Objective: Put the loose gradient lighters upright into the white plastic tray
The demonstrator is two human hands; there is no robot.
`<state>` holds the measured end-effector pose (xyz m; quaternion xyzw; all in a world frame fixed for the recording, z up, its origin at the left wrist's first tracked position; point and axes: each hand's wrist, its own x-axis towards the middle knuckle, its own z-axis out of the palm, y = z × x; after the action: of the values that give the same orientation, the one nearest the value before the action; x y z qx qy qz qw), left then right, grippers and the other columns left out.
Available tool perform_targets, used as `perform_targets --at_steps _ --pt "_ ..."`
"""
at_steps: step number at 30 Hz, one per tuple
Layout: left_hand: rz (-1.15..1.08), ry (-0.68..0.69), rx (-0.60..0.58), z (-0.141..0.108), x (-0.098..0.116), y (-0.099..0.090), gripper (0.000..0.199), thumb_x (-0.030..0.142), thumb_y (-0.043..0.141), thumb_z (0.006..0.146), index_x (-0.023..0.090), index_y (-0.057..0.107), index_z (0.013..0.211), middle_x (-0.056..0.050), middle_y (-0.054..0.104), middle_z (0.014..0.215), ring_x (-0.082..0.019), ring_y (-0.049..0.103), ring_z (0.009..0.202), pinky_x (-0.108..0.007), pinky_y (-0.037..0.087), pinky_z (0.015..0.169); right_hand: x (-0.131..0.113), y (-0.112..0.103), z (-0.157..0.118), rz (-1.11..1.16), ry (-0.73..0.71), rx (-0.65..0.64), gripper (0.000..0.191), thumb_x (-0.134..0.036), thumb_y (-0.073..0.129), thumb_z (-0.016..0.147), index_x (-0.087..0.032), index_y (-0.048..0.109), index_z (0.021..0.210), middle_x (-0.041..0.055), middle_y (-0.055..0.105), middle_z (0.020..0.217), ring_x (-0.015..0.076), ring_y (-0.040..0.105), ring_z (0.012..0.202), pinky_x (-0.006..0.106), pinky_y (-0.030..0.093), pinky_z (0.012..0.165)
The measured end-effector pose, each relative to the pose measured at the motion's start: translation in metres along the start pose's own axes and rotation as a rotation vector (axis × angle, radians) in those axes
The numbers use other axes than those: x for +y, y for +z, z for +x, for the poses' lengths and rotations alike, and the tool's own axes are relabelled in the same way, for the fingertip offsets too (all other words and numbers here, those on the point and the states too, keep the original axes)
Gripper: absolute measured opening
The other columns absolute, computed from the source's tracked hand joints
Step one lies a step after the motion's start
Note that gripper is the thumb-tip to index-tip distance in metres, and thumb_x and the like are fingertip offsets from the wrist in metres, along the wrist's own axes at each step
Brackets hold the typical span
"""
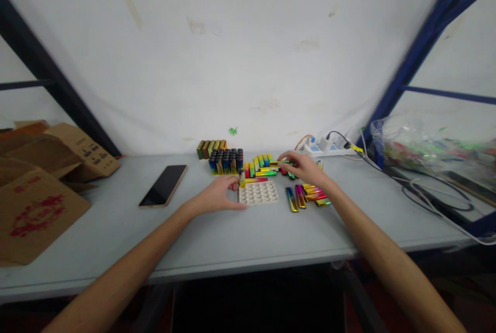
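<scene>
My left hand (217,194) grips the left edge of a white tray (259,193) with rows of round hollows, thumb at the near corner and fingers at the far one. A small yellowish piece (242,180) stands upright at the tray's far left corner. Behind the tray, my right hand (302,165) is closed with a slim shiny yellow-green lighter (279,162) at its fingertips, above a pile of similar lighters (263,161). A red and yellow lighter (256,180) lies along the tray's far edge. More metallic-coloured lighters (300,196) lie to the right of the tray.
Upright black-topped lighters (227,161) stand packed in a block, with another yellow-and-green block (211,148) behind. A phone (163,186) lies left, beside cardboard boxes (42,209). A power strip (325,148), cables and a plastic bag (418,149) are right. The wall (248,64) bounds the table.
</scene>
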<state>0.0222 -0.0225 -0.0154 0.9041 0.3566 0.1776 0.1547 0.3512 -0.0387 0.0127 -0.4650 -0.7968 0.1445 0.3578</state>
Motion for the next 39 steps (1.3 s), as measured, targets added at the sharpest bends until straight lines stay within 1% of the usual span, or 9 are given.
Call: perform_targets --at_steps 2,5,9,15,19,22,26,30,39 --pt "-0.009 -0.002 0.001 0.001 0.003 0.003 0.053 0.066 0.080 0.067 0.020 0.059 0.084 -0.003 0.063 0.088 -0.023 0.060 0.082 -0.032 0.044 0.074 -0.005 0.004 0.002 0.140 0.036 0.022 0.039 -0.054 0.065 0.092 -0.017 0.073 0.102 0.0049 0.073 0.087 0.0158 0.058 0.067 0.028 0.042 0.062" --pt "-0.014 0.002 0.007 0.001 0.007 0.007 0.054 0.067 0.080 0.067 0.020 0.058 0.083 -0.004 0.062 0.089 -0.024 0.059 0.083 -0.033 0.044 0.075 -0.012 0.012 0.002 0.336 0.141 0.007 0.044 -0.060 0.071 0.084 -0.016 0.072 0.092 0.0011 0.065 0.072 0.0154 0.053 0.063 0.028 0.038 0.057" --pt "-0.025 0.019 0.021 0.002 0.007 0.012 0.055 0.067 0.081 0.066 0.021 0.056 0.082 -0.003 0.062 0.088 -0.024 0.058 0.082 -0.033 0.043 0.074 -0.020 0.021 0.003 0.380 0.159 0.020 0.051 -0.066 0.065 0.087 -0.019 0.056 0.070 -0.0032 0.049 0.061 0.0135 0.045 0.060 0.028 0.035 0.057" --pt "-0.034 0.011 0.022 0.005 0.007 0.015 0.056 0.068 0.081 0.066 0.020 0.057 0.083 -0.003 0.062 0.087 -0.024 0.058 0.082 -0.033 0.042 0.073 -0.025 0.032 0.002 0.526 0.110 -0.031 0.046 -0.069 0.049 0.096 -0.023 0.053 0.090 -0.0001 0.061 0.082 0.0161 0.057 0.075 0.029 0.047 0.071" --pt "-0.024 0.024 0.034 0.006 0.011 0.017 0.057 0.070 0.080 0.067 0.021 0.055 0.080 -0.003 0.060 0.086 -0.024 0.058 0.082 -0.033 0.043 0.073 -0.025 0.043 0.000 0.686 0.144 -0.080 0.043 -0.067 0.051 0.097 -0.026 0.043 0.088 -0.0067 0.046 0.067 0.0126 0.045 0.056 0.026 0.044 0.057" --pt "-0.029 0.039 0.037 0.006 0.014 0.017 0.056 0.069 0.080 0.067 0.021 0.056 0.080 -0.003 0.059 0.085 -0.024 0.058 0.082 -0.034 0.044 0.074 -0.027 0.048 0.000 0.575 0.194 -0.005 0.047 -0.070 0.048 0.096 -0.025 0.042 0.081 -0.0069 0.037 0.063 0.0120 0.036 0.053 0.025 0.034 0.049" --pt "-0.031 0.049 0.035 0.007 0.017 0.018 0.055 0.069 0.079 0.068 0.021 0.058 0.083 -0.003 0.060 0.086 -0.024 0.058 0.081 -0.033 0.044 0.072 -0.029 0.050 0.000 0.329 0.220 0.102 0.055 -0.070 0.044 0.096 -0.024 0.041 0.067 -0.0036 0.039 0.060 0.0135 0.038 0.057 0.027 0.031 0.052" --pt "-0.026 0.047 0.032 0.007 0.018 0.018 0.054 0.069 0.080 0.068 0.020 0.058 0.083 -0.003 0.060 0.085 -0.024 0.058 0.081 -0.034 0.044 0.072 -0.026 0.052 0.002 0.201 0.244 0.181 0.047 -0.061 0.047 0.091 -0.023 0.038 0.064 -0.0031 0.036 0.060 0.0136 0.036 0.060 0.028 0.027 0.056" --pt "-0.028 0.032 0.026 0.007 0.019 0.018 0.054 0.067 0.080 0.068 0.020 0.058 0.083 -0.003 0.060 0.085 -0.024 0.058 0.082 -0.034 0.044 0.074 -0.023 0.053 0.004 0.173 0.253 0.168 0.041 -0.052 0.044 0.091 -0.023 0.038 0.063 -0.0029 0.038 0.060 0.0139 0.038 0.060 0.028 0.027 0.056"
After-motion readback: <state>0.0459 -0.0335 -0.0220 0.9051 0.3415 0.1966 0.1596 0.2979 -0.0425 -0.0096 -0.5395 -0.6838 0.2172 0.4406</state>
